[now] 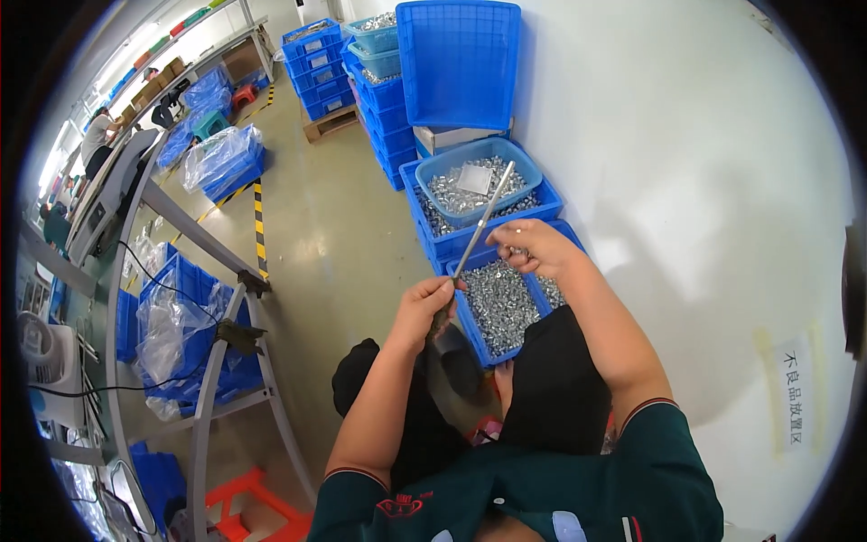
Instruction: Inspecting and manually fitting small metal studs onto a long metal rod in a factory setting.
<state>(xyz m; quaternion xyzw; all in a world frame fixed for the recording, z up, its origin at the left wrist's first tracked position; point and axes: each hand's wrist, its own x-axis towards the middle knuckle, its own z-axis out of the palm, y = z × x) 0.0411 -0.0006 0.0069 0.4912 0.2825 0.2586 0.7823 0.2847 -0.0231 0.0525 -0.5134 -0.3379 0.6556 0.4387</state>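
White wall [686, 90] bounds the work area on the right; floor [334, 235] with yellow-black tape [260, 230] extends left to a metal frame [206, 393]. One blue bin [472, 334] near the wall carries loose metal parts [501, 303]. Left hand [422, 309] grips the slim rod [471, 244] by its lower end, near the bin's far left corner; the rod slants up across the light-blue basin [462, 217]. Right hand [531, 246], fingers curled, apparently pinches a small part above the bin's far edge. Step in hand: apparently, handling parts beside the rod. Next move calls for a steady rod and accurate fingertip alignment.
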